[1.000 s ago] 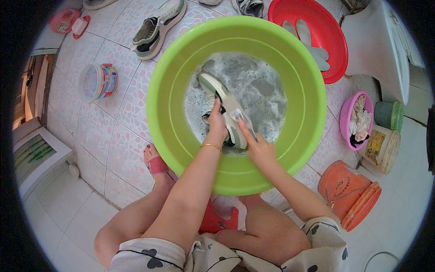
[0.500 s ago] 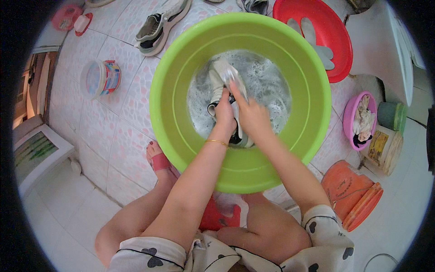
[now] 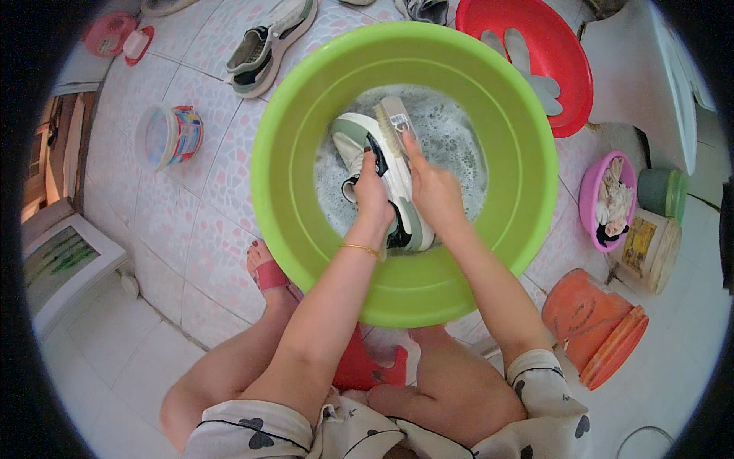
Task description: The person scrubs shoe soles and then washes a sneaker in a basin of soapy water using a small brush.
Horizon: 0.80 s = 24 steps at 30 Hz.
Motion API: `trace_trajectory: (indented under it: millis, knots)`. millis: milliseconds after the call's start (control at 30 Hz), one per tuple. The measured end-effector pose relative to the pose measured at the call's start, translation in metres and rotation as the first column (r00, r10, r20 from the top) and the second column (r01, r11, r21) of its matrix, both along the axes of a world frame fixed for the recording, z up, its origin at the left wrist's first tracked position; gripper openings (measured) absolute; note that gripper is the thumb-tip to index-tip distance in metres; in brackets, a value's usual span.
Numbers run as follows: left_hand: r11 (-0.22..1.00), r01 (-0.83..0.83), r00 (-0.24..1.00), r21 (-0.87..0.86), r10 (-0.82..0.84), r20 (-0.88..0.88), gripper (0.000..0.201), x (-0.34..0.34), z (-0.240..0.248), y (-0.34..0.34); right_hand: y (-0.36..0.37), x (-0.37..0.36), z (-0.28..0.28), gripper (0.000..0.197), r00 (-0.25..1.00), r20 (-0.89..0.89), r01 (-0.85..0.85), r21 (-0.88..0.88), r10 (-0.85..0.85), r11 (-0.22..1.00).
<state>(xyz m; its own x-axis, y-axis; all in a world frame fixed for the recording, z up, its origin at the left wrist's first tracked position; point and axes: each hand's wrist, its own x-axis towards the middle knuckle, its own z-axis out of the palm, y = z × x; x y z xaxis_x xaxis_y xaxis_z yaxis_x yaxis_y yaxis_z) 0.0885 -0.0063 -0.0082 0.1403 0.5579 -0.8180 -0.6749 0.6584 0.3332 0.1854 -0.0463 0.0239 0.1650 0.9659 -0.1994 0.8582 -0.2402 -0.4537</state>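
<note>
A white, green and black sneaker [image 3: 352, 141] lies tilted on its side in a large lime-green basin [image 3: 505, 176] of sudsy water [image 3: 459, 138]. My left hand [image 3: 373, 200] is closed around the shoe's opening, holding it with the sole edge turned to the right. In my right hand [image 3: 437, 191] is a scrub brush [image 3: 399, 122] with a pale back and cream bristles, my index finger stretched along it. Its bristles rest against or just beside the white sole edge near the toe. My fingers hide part of the brush handle.
Another sneaker [image 3: 267, 50] stands on the tiled floor beyond the basin, left of a red basin [image 3: 569, 69] with grey gloves [image 3: 527, 69]. A clear tub [image 3: 168, 138] is at left. On the right are a pink basin of cloths [image 3: 612, 199] and an orange bucket [image 3: 585, 321].
The brush, blurred across the shoe before, now shows clearly at the sole edge. The sneaker has rolled so more of its sole side faces up, and my right hand has shifted slightly right.
</note>
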Motion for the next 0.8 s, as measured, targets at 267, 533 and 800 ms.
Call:
trace_trajectory:
  millis: [267,533,800]
  knots:
    - [0.999,-0.037,0.999,-0.001,0.037,0.019,0.031,-0.014,-0.007,0.007,-0.093,0.003,0.039,0.070,0.991,-0.001,-0.131,-0.083,0.131,0.988]
    - [0.998,-0.009,1.000,0.055,0.009,-0.012,0.036,-0.006,-0.032,-0.006,0.013,-0.012,0.004,0.061,0.990,0.079,-0.113,-0.025,0.115,0.993]
    - [0.998,0.063,0.998,-0.021,-0.063,-0.008,0.037,0.005,-0.033,0.006,-0.081,-0.004,0.011,0.060,0.997,0.033,-0.063,-0.138,0.068,0.988]
